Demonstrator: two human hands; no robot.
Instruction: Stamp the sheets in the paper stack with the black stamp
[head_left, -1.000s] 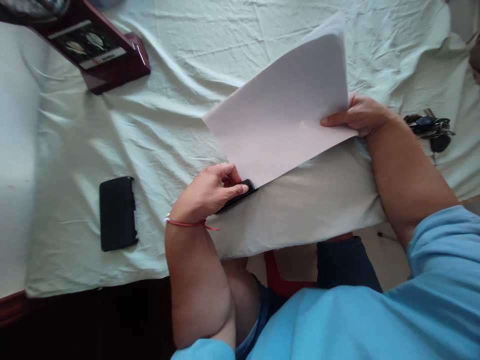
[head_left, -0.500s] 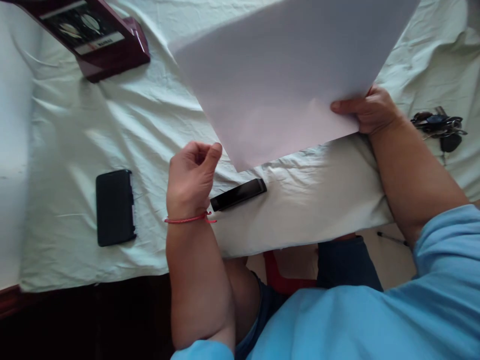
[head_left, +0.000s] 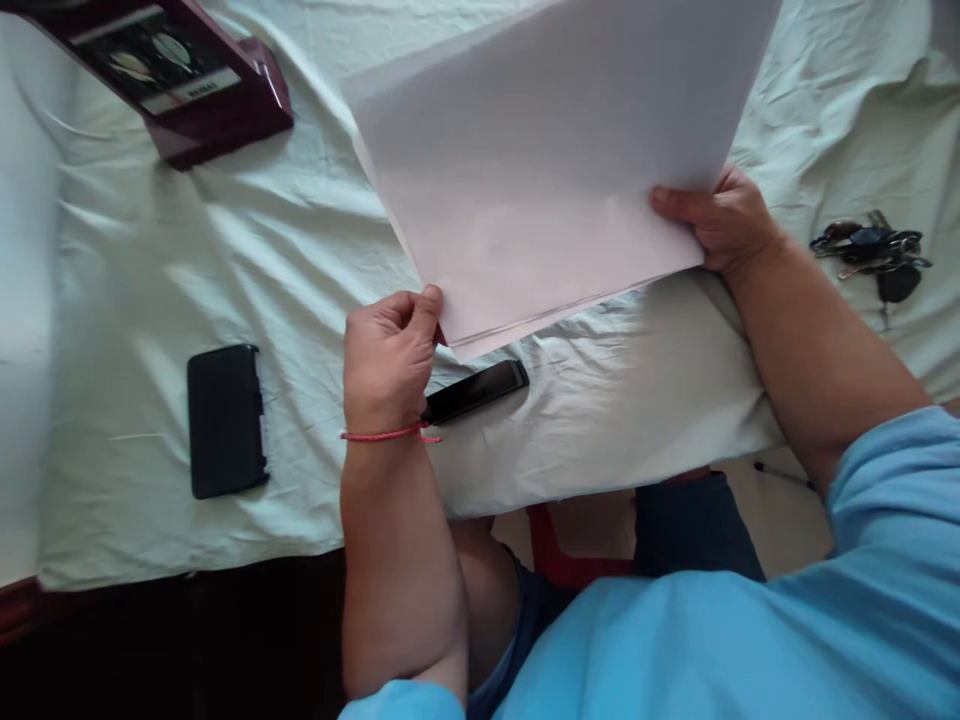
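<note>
White sheets of paper [head_left: 555,160], a few layers showing along the lower edge, are held tilted above the cloth-covered table. My right hand [head_left: 724,220] grips them at the lower right corner, thumb on top and fingers hidden underneath. Closed in a pinch, my left hand [head_left: 394,345] holds the sheets' left edge near the lower left corner; a red string is tied round that wrist. Just below the paper, beside my left wrist, lies a narrow black object [head_left: 476,391] with a glossy face.
A black phone-like case [head_left: 226,420] lies at the left. A dark red stand [head_left: 217,110] with a picture panel is at the upper left. A bunch of keys [head_left: 874,250] rests at the right. The pale green cloth [head_left: 637,400] is wrinkled and ends near my lap.
The paper has shifted left and slightly down, and its layered edges now show. My left hand, apart from it before, has closed on its left edge. My right hand moved slightly left.
</note>
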